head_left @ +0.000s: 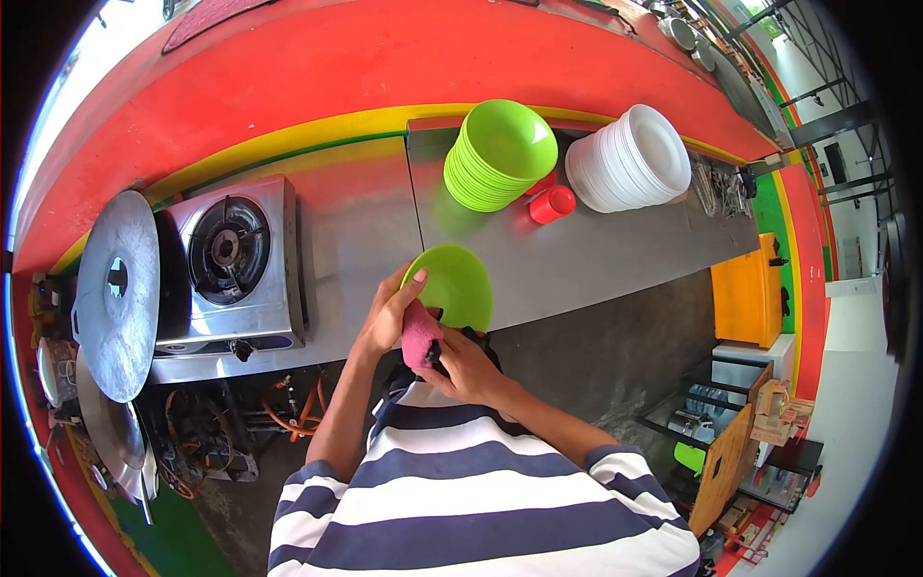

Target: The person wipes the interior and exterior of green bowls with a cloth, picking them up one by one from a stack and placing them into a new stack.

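We log the nearest items first: our striped shirt (461, 481), then our right hand (471, 370), its fingers bent around a pink cloth (420, 335) with dark patches. Our left hand (386, 315) grips the near left side of a green bowl (463, 288), thumb over the rim. The cloth lies between our two hands, by the near side of the bowl; whether it touches the bowl wall we cannot tell. The bowl is held in front of us, over the near edge of the metal bench (538, 279). On the bench to our left we note a gas stove (236, 260) with one round burner in view, its knob on the near face. A large round metal lid (120, 327) with a dark knob is at the stove's left side. Farther back, beyond the held bowl, we record a tall stack of green bowls (486, 168); just to its right, a red cup (552, 205); then a stack of white bowls (625, 163). Metal utensils (716, 189) lie near the right end of the bench. Behind everything on the bench we see a red wall (385, 62) with a yellow stripe.
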Demonstrator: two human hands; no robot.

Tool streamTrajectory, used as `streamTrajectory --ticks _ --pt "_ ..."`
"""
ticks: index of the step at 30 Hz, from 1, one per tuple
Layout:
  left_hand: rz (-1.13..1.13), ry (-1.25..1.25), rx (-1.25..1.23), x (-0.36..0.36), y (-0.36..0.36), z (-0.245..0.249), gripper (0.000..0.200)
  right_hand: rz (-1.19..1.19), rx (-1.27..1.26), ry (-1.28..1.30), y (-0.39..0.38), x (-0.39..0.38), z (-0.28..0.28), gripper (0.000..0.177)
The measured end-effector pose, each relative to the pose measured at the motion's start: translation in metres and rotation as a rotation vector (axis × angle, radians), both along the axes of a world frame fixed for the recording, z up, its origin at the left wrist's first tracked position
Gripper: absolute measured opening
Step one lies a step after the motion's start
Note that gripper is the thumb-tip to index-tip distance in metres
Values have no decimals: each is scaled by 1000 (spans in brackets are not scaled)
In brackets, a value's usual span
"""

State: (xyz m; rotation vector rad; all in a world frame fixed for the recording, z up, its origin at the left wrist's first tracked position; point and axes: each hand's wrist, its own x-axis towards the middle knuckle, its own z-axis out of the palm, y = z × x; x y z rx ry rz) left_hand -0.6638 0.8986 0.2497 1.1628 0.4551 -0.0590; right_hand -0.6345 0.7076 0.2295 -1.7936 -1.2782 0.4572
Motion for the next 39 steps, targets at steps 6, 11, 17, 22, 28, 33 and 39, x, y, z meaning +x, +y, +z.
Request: streamTrajectory --ticks 6,11,17,22,28,33,39 --pt "-14 -42 51 -1 18 9 63 7 63 -315 -19 26 -20 56" --pt "108 -125 180 -5 -22 -3 66 -203 140 -161 -2 27 -18 42" --pt "155 -23 143 -6 -7 -25 58 -126 102 -165 2 20 -18 43" --pt "38 30 16 -15 19 9 57 39 152 -314 -13 45 -20 53" --pt "156 -41 62 -9 0 -1 55 -98 156 -199 8 21 -12 46" --pt "148 -30 -6 -13 4 -20 53 -164 132 -89 24 -3 -4 40" --pt "19 -14 -27 -33 35 -9 56 118 12 -346 -4 32 -4 63"
